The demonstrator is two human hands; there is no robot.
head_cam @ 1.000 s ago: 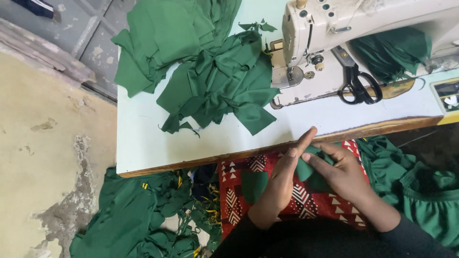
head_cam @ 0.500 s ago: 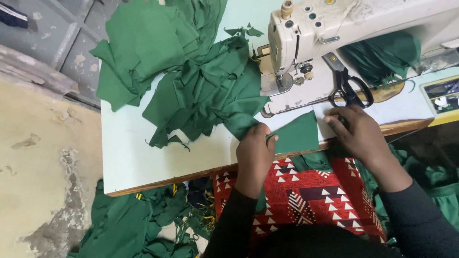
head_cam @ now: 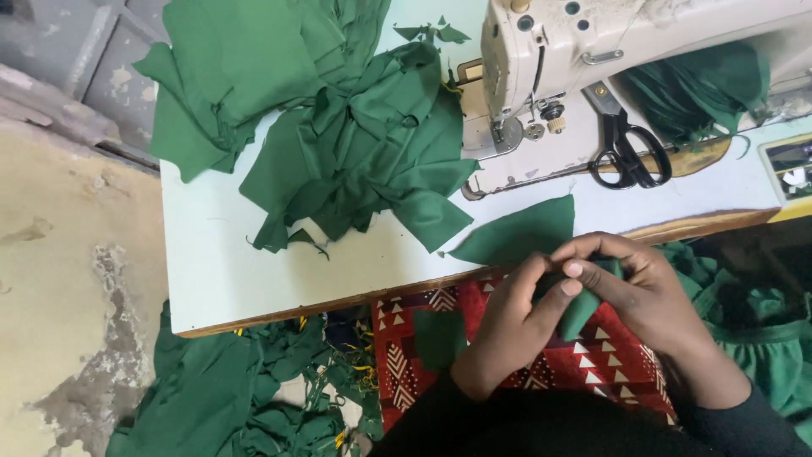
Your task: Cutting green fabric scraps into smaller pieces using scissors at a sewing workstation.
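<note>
Head view: 2 hands gripping a green fabric piece at the near edge of the worktop.
The left hand (head_cam: 516, 326) and right hand (head_cam: 647, 292) both pinch the green fabric piece (head_cam: 520, 233), which lies partly on the worktop (head_cam: 254, 271). A green fabric pile (head_cam: 338, 127) lies beside the sewing machine (head_cam: 592, 51); black scissors (head_cam: 626, 144) rest on its base.

Both hands meet at the table's near edge: left hand (head_cam: 516, 326) and right hand (head_cam: 647, 292) pinch a folded green fabric piece (head_cam: 520, 233). A heap of green cut pieces (head_cam: 338, 127) lies on the pale table (head_cam: 220, 262), left of the sewing machine (head_cam: 575, 51). Black scissors (head_cam: 626, 144) rest on the machine bed.
</note>
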